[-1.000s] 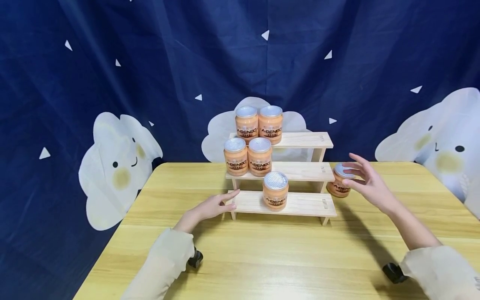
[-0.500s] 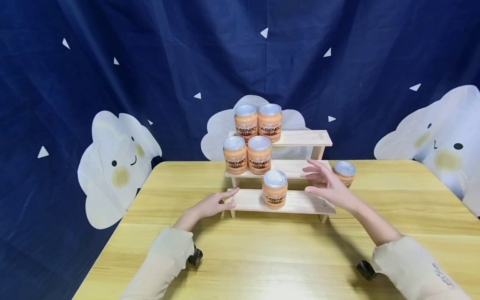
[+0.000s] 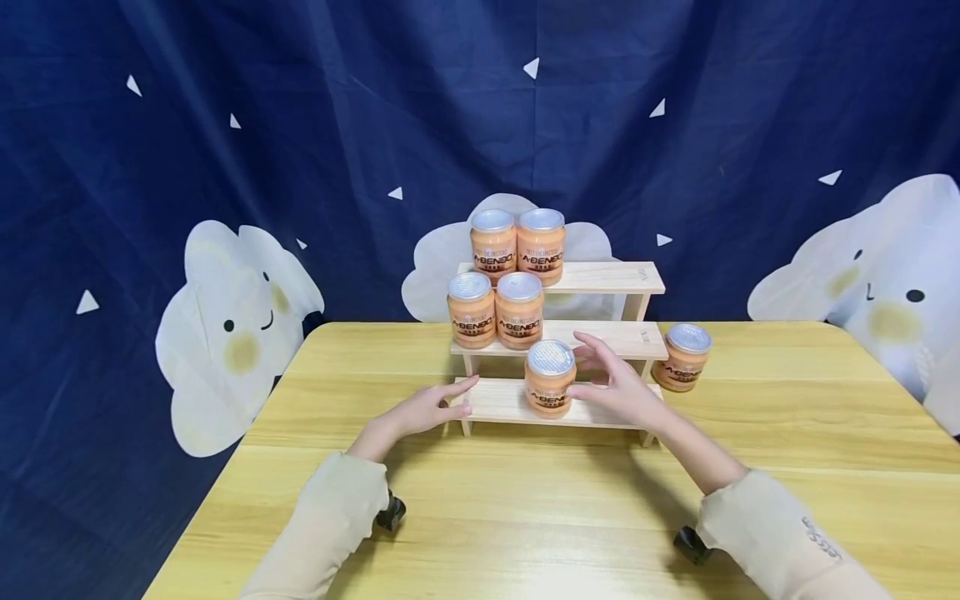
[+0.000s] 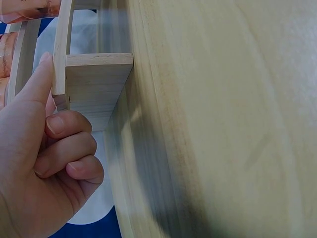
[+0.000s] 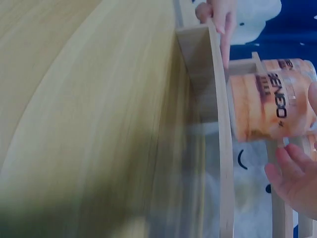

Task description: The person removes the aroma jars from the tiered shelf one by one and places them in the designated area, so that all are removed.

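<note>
A stepped wooden display stand (image 3: 491, 400) bears several orange jars with silvery lids. A single jar (image 3: 548, 390) stands upright on its lowest step. My right hand (image 3: 624, 393) is at that jar's right side, thumb towards its front and fingers spread behind; in the right wrist view, fingers (image 5: 293, 179) show a gap beside the jar. At the left end of the lowest step, my left hand (image 3: 422, 412) grips the board, one finger along its top. The left wrist view shows the other fingers (image 4: 72, 148) curled beside the board's end.
Two jars sit side by side on the middle step, like the jar (image 3: 472, 317) at its left, and two more on the top step, including one jar (image 3: 542, 254). Another jar (image 3: 682, 360) stands on the table (image 3: 480, 517) right of the stand. A blue curtain (image 3: 337, 150) hangs behind.
My right hand has moved left from the jar on the table to the jar on the lowest step. The left hand and all the jars have stayed in place.
</note>
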A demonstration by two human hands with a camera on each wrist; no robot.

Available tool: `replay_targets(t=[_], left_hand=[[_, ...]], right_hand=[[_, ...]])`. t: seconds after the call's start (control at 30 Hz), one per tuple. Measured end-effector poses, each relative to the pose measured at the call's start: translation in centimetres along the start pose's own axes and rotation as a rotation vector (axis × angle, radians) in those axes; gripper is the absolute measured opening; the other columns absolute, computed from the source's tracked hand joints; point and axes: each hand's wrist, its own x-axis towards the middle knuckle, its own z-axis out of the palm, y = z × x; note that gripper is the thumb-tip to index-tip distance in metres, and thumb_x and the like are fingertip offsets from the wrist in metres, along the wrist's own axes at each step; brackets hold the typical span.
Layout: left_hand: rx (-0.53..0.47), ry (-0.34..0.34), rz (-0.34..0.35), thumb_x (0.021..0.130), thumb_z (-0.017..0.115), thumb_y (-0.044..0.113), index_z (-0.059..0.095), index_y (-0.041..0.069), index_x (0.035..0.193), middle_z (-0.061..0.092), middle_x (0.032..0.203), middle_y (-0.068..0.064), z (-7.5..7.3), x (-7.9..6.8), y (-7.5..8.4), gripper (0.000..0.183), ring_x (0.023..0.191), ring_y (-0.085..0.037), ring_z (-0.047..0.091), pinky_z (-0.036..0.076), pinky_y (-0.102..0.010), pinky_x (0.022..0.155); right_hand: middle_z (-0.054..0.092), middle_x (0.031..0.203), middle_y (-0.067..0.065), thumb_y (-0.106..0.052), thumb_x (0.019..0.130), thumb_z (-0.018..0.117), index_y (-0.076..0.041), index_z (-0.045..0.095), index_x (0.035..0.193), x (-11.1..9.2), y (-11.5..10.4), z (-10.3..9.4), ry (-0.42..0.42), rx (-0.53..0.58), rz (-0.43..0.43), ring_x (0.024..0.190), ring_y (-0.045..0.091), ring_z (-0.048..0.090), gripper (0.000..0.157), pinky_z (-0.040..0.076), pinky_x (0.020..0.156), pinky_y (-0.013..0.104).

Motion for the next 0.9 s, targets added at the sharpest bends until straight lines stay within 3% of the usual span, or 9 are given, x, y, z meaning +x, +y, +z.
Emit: replay_targets(t=[0.53,0.9], left_hand=[[-0.027,-0.006,-0.004,0.093,0.052,0.033,0.030,0.014,0.144,0.043,0.138,-0.012,0.2,0.0,-0.1,0.058,0.049,-0.007,0.032,0.037,-0.026,0.053],[-0.014,-0.013,-0.019,0.093,0.051,0.034,0.030,0.015,0.144,0.043,0.139,-0.012,0.0,0.2,-0.2,0.058,0.050,-0.008,0.032,0.037,-0.028,0.055]], right_hand=[[0.043,0.125,0.024,-0.003,0.075,0.073,0.004,0.027,0.139,0.6,-0.2,3.0,0.115,0.027,0.077,0.108,0.034,0.046,0.079,0.044,0.087,0.048],[0.037,0.126,0.022,-0.010,0.072,0.077,0.000,0.032,0.137,0.9,-0.2,3.8,0.176,-0.056,0.101,0.115,0.032,0.041,0.079,0.040,0.089,0.044]])
